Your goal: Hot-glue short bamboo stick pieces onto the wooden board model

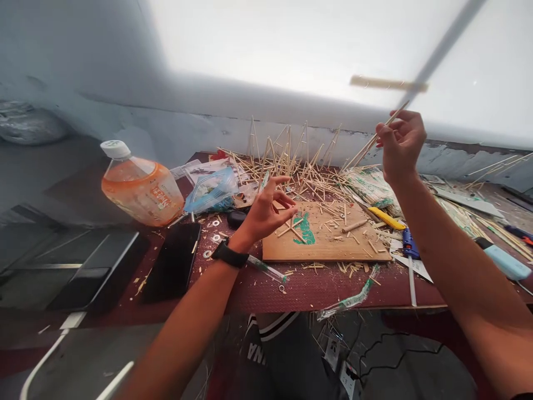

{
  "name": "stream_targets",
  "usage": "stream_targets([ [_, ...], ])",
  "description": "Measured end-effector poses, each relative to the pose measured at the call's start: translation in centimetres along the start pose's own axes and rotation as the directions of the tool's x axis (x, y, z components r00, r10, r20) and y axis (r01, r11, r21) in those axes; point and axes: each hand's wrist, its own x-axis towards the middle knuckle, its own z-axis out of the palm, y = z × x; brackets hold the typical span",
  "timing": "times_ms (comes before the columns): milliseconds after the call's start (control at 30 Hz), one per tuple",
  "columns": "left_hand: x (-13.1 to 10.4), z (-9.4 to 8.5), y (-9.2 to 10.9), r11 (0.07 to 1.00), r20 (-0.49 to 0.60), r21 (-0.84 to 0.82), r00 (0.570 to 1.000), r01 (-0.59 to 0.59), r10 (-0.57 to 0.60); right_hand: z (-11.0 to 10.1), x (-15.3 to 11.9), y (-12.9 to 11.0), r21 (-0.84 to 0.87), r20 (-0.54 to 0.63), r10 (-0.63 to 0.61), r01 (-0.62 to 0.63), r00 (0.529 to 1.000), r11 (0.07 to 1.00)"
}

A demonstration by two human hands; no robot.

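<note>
My right hand (403, 141) is raised at the right, its thumb and fingers closed on a thin bamboo stick (370, 145). The stick slants from above my fingertips down towards the table; whether it is one or more cannot be made out. My left hand (268, 208), with a black band at the wrist, hovers over the left edge of a wooden board (328, 253). Its fingers are apart and hold nothing I can see. On the board lie short cut sticks (291, 226), a green patch (306, 229) and a thicker wooden rod (353, 226).
Behind the board spreads a heap of bamboo sticks (287, 161), several of them upright. To the right lie a yellow cutter (386, 218) and a blue glue gun (410, 244). A large orange bottle (141, 189) and a black phone (170, 264) are at the left.
</note>
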Motion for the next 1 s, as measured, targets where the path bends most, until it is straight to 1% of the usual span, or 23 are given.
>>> stream_targets([
  [100, 0.0, -0.1, 0.3, 1.0, -0.007, -0.007, 1.0, 0.004, -0.004, 0.5, -2.4, -3.3, 0.086, 0.055, -0.055, 0.05, 0.997, 0.995],
  [133, 0.0, -0.1, 0.3, 1.0, -0.006, -0.01, 1.0, 0.007, -0.007, 0.8, -3.2, -4.5, 0.119, 0.086, -0.077, 0.066, 0.993, 0.991],
  [200, 0.0, 0.0, 0.4, 1.0, -0.002, -0.015, 1.0, 0.015, -0.015, 1.5, -4.8, -6.8, 0.168, 0.184, -0.104, 0.073, 0.977, 0.983],
  [300, -0.1, 0.1, 0.3, 0.999, -0.011, -0.019, 1.0, 0.026, -0.026, 2.6, -6.4, -9.6, 0.206, 0.344, -0.094, 0.023, 0.934, 0.978],
  [400, -0.1, 0.3, 0.2, 0.999, -0.029, -0.028, 0.999, 0.044, -0.044, 3.7, -7.1, -11.2, 0.261, 0.476, -0.081, -0.053, 0.875, 0.964],
  [567, -0.1, 0.4, 0.1, 0.998, -0.055, -0.03, 0.997, 0.049, -0.051, 5.3, -7.2, -12.0, 0.325, 0.631, -0.095, -0.151, 0.77, 0.934],
  [700, -0.1, 0.5, 0.0, 0.998, -0.077, -0.046, 0.996, 0.05, -0.054, 5.8, -7.0, -12.1, 0.339, 0.712, -0.117, -0.194, 0.692, 0.921],
  [800, -0.1, 0.6, -0.1, 0.997, -0.089, -0.055, 0.994, 0.058, -0.063, 5.8, -7.0, -12.0, 0.372, 0.735, -0.151, -0.207, 0.661, 0.905],
  [933, -0.1, 0.7, -0.2, 0.998, -0.072, -0.04, 0.996, 0.047, -0.049, 5.9, -7.4, -11.2, 0.417, 0.762, -0.207, -0.22, 0.614, 0.882],
  [1000, -0.2, 0.7, -0.3, 0.999, -0.063, -0.017, 0.997, 0.043, -0.044, 6.0, -7.6, -10.7, 0.425, 0.767, -0.222, -0.217, 0.602, 0.879],
])
